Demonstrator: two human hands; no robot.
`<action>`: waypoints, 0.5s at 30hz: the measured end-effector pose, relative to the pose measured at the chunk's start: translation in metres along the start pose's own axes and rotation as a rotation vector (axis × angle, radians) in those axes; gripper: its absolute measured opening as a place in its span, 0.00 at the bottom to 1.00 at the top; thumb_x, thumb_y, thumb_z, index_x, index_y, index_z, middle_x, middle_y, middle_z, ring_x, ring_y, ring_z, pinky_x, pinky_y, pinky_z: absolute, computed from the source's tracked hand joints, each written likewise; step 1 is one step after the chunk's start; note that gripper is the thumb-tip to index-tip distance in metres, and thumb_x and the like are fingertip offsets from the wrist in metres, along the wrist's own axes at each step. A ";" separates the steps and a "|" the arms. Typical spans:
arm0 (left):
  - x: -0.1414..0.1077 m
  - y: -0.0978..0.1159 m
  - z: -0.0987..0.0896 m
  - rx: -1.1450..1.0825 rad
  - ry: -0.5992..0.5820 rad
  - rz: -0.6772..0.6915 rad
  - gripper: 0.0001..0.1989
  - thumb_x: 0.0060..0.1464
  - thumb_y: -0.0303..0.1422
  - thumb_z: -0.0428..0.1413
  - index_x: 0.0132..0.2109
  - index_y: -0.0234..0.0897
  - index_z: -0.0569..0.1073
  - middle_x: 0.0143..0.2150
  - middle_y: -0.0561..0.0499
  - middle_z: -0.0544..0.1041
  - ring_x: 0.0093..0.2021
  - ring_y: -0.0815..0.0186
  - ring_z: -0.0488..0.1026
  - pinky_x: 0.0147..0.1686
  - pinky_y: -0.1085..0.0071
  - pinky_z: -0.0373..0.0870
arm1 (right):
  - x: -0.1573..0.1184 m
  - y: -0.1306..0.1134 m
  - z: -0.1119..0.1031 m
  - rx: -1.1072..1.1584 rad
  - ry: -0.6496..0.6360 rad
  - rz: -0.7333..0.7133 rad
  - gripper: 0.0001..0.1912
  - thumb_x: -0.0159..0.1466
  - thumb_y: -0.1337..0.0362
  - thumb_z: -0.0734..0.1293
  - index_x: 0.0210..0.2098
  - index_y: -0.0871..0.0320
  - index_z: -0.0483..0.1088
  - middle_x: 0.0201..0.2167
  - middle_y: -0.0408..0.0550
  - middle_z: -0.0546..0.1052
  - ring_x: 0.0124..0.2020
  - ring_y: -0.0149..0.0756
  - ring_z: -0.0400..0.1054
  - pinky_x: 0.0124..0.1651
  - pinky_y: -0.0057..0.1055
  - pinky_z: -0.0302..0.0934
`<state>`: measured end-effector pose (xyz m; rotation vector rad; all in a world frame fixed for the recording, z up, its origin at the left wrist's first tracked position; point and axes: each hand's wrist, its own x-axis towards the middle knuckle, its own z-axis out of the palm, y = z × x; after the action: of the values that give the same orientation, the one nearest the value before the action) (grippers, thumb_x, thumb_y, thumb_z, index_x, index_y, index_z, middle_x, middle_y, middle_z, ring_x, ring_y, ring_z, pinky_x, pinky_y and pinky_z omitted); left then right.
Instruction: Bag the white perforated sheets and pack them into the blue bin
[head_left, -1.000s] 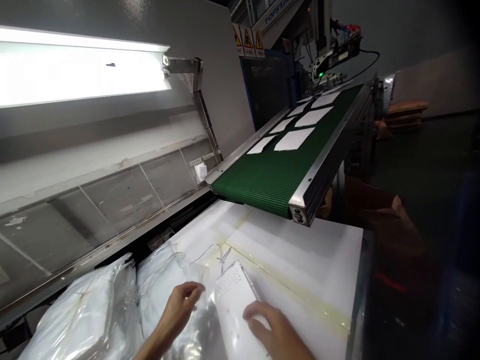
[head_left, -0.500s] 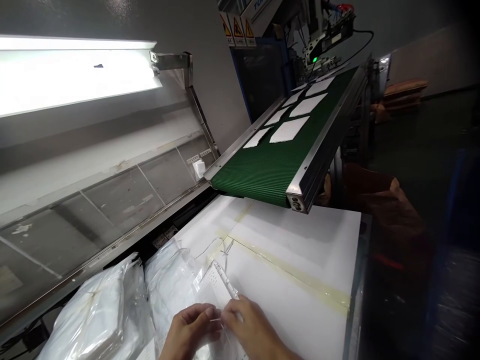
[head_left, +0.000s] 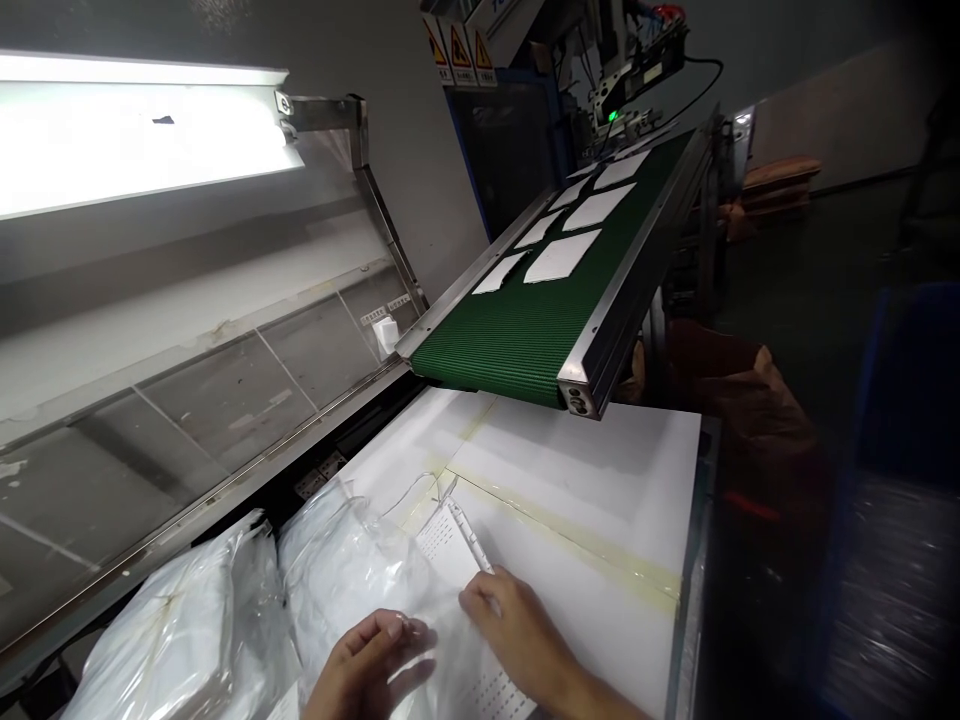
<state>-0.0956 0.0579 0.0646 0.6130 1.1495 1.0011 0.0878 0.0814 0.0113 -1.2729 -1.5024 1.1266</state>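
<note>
A white plastic panel with rows of small slots (head_left: 444,538) lies slantwise at the front of the white table. My right hand (head_left: 517,625) is closed on the panel's right edge, and more slots show below that hand. Thin clear plastic film, apparently a bag (head_left: 446,620), overlies the panel's middle. Just to the left, my left hand (head_left: 375,655) pinches the film with thumb and forefinger, its other fingers curled apart. Beside it lies a heap of clear plastic bags (head_left: 345,560).
A tied, wrapped bundle of white bags (head_left: 165,620) sits at the far left. Above the taped white tabletop (head_left: 600,470) ends a green conveyor belt (head_left: 499,345) carrying several white flat panels (head_left: 562,256). A bright lamp (head_left: 142,135) hangs at left.
My right hand has moved away from my left, up and right along the panel. More of the panel shows below it. My left hand has shifted slightly left.
</note>
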 end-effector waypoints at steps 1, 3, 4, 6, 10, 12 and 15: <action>0.000 0.000 0.001 -0.060 -0.023 -0.003 0.08 0.43 0.34 0.62 0.26 0.35 0.72 0.28 0.50 0.76 0.38 0.60 0.74 0.44 0.61 0.66 | 0.001 0.000 0.000 -0.005 0.006 -0.001 0.19 0.64 0.55 0.57 0.21 0.57 0.65 0.28 0.41 0.68 0.30 0.31 0.64 0.34 0.27 0.56; 0.001 0.002 0.003 -0.119 -0.084 -0.001 0.08 0.43 0.34 0.60 0.24 0.36 0.69 0.23 0.54 0.70 0.31 0.63 0.72 0.43 0.60 0.66 | 0.002 -0.003 -0.003 0.003 -0.005 -0.006 0.19 0.64 0.53 0.57 0.23 0.56 0.68 0.29 0.42 0.69 0.31 0.32 0.65 0.36 0.28 0.58; 0.001 0.005 0.005 -0.090 -0.108 0.017 0.08 0.42 0.34 0.59 0.24 0.37 0.67 0.21 0.55 0.67 0.28 0.65 0.69 0.42 0.60 0.66 | 0.003 -0.006 -0.007 0.020 -0.015 -0.008 0.19 0.63 0.52 0.58 0.24 0.56 0.69 0.30 0.43 0.70 0.32 0.33 0.66 0.37 0.29 0.59; 0.002 0.011 0.008 0.125 -0.088 0.101 0.09 0.43 0.34 0.58 0.24 0.38 0.64 0.20 0.58 0.63 0.24 0.69 0.64 0.39 0.62 0.65 | 0.003 -0.014 -0.021 0.082 -0.024 -0.006 0.19 0.62 0.50 0.59 0.27 0.56 0.71 0.34 0.44 0.72 0.36 0.35 0.68 0.42 0.31 0.61; 0.004 0.026 0.015 0.851 0.150 0.335 0.09 0.50 0.37 0.54 0.28 0.40 0.63 0.23 0.58 0.62 0.26 0.69 0.61 0.31 0.70 0.59 | -0.011 -0.027 -0.061 0.146 0.093 0.031 0.13 0.62 0.53 0.60 0.37 0.53 0.70 0.45 0.46 0.71 0.47 0.38 0.66 0.46 0.30 0.63; 0.010 0.030 0.018 1.101 0.202 0.417 0.12 0.53 0.44 0.49 0.32 0.41 0.67 0.23 0.57 0.62 0.26 0.67 0.62 0.28 0.70 0.56 | -0.026 -0.029 -0.074 0.109 0.182 0.021 0.13 0.60 0.55 0.60 0.41 0.51 0.69 0.47 0.45 0.70 0.51 0.39 0.64 0.48 0.29 0.63; 0.027 0.028 0.027 1.189 0.185 0.426 0.20 0.54 0.50 0.45 0.37 0.41 0.71 0.21 0.56 0.67 0.23 0.65 0.65 0.26 0.69 0.56 | -0.053 -0.022 -0.075 0.034 0.204 -0.029 0.10 0.58 0.56 0.62 0.36 0.49 0.72 0.45 0.44 0.72 0.49 0.39 0.66 0.47 0.26 0.63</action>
<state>-0.0777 0.0970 0.0843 1.7879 1.7948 0.6305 0.1615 0.0354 0.0479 -1.2972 -1.3409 0.9676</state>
